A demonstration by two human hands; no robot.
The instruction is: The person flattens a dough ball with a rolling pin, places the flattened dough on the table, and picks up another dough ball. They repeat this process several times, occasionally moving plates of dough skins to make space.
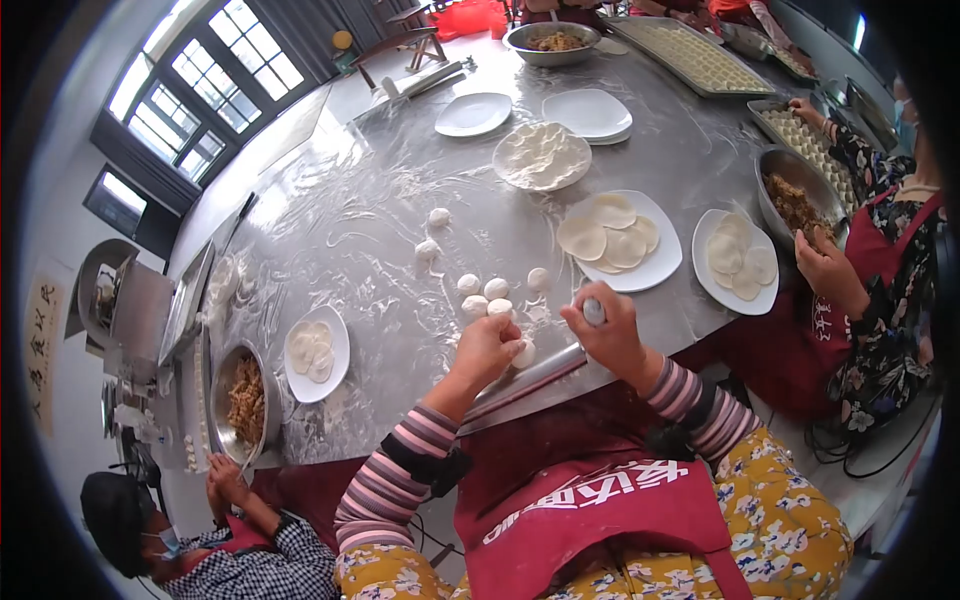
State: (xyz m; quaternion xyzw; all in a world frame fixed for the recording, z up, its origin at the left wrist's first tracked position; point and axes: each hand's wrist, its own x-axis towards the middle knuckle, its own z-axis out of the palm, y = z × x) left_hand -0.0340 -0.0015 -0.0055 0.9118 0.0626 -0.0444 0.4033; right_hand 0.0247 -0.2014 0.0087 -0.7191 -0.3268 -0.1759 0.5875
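Note:
My left hand [487,348] is closed, with its fingertips against a white dough ball [524,354] near the front edge of the metal table [400,330]. Just beyond these fingers sits a cluster of several floured dough balls [496,288]; a few others lie farther off. In my right hand [612,335] is a rolling pin [594,312], its rounded grey end pointing up toward me and the rest hidden by my fingers. A white plate [655,278] of flat round dough wrappers [612,235] lies just past my right hand.
A flour bowl [542,157] and white plates [473,115] stand farther back. Steel bowls of filling [240,405] are left, right and far. Co-workers sit at both sides, one hand [833,270] by the right bowl. Trays of dumplings [690,55] line the far right.

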